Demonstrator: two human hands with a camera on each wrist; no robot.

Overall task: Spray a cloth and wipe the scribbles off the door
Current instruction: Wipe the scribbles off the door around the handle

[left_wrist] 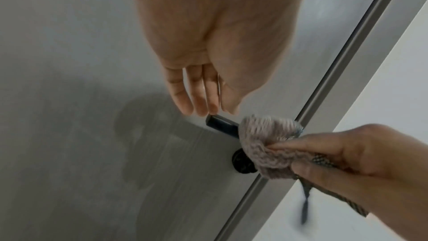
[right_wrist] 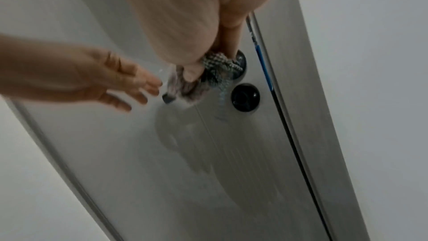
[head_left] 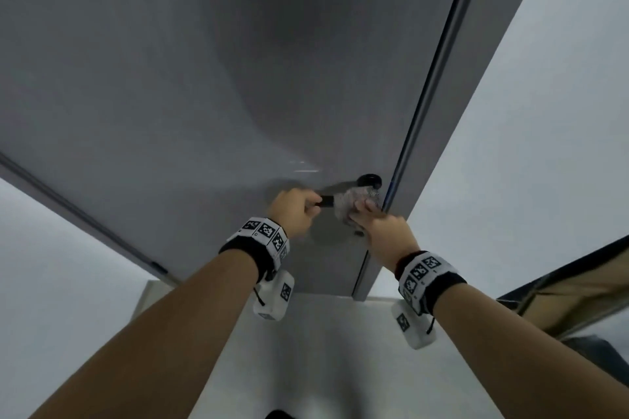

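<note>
The grey door [head_left: 204, 78] fills the head view, and I see no scribbles on its face. Its black lever handle [head_left: 326, 201] sticks out to the left near the door's right edge. My right hand [head_left: 381, 224] grips a bunched grey-pink cloth [head_left: 350, 206] and presses it around the lever close to its round base. In the left wrist view the cloth [left_wrist: 266, 135] covers most of the lever [left_wrist: 220, 124]. My left hand [left_wrist: 203, 105] reaches with straight fingers to the lever's free tip and holds nothing. No spray bottle is in view.
A round black lock knob [right_wrist: 245, 97] sits just below the handle. The grey door frame [head_left: 442, 78] runs along the right edge, with white wall [head_left: 527, 112] beyond it. A dark slanted panel [head_left: 561, 292] stands at the far right. White floor [head_left: 323, 350] lies below.
</note>
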